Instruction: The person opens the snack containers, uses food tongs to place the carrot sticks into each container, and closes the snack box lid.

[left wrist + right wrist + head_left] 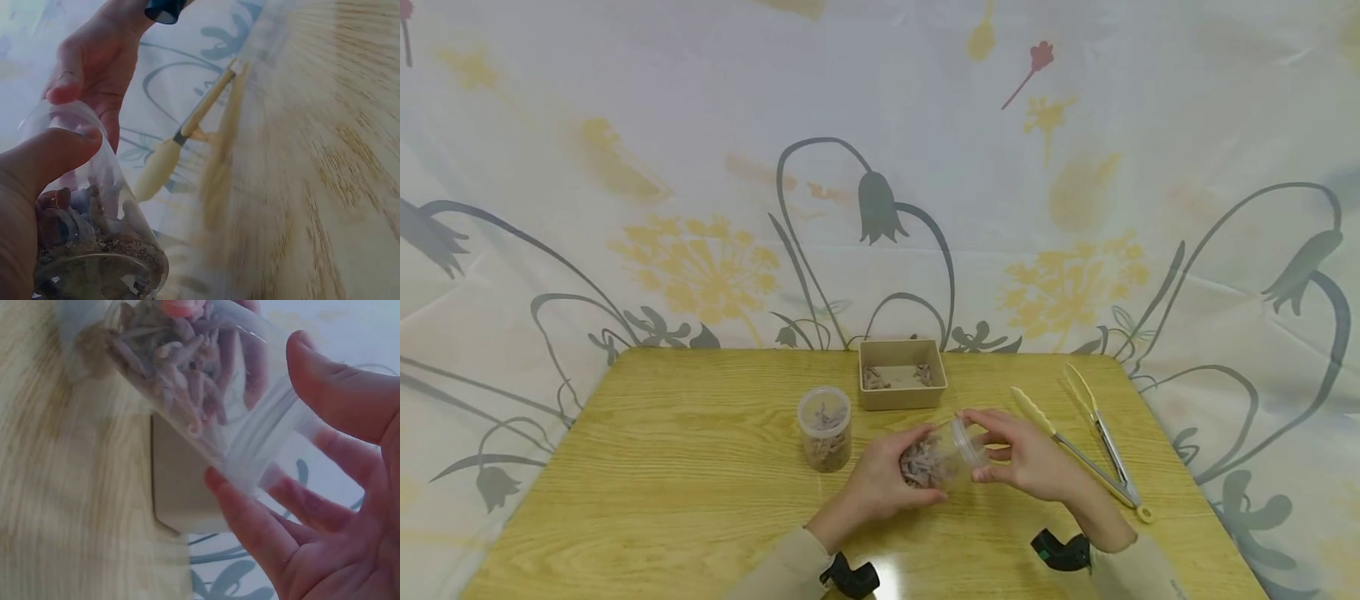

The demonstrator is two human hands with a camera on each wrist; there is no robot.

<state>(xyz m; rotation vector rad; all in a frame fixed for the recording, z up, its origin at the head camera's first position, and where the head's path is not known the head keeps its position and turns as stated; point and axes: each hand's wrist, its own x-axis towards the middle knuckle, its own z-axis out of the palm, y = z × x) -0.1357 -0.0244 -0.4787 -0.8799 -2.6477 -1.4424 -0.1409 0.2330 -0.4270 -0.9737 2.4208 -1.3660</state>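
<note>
A clear plastic jar (pixel 928 460), part-filled with small greyish-pink dried strips (pixel 181 369), is tilted over the table with its lid end to the right. My left hand (pixel 883 475) grips the jar's body, its thumb across the wall in the left wrist view. At the other end, the thumb and fingers of my right hand (pixel 1018 454) hold the clear ribbed lid (pixel 265 437) around its rim. A second lidded jar (pixel 825 429) of similar strips stands upright left of my hands. Behind them sits a beige rectangular box (pixel 902 398) with a few strips inside.
Tongs (pixel 1101 446) with yellow tips and metal arms lie spread on the right of the wooden table (pixel 685 450). A flower-patterned cloth (pixel 880 100) hangs along the table's back edge and sides.
</note>
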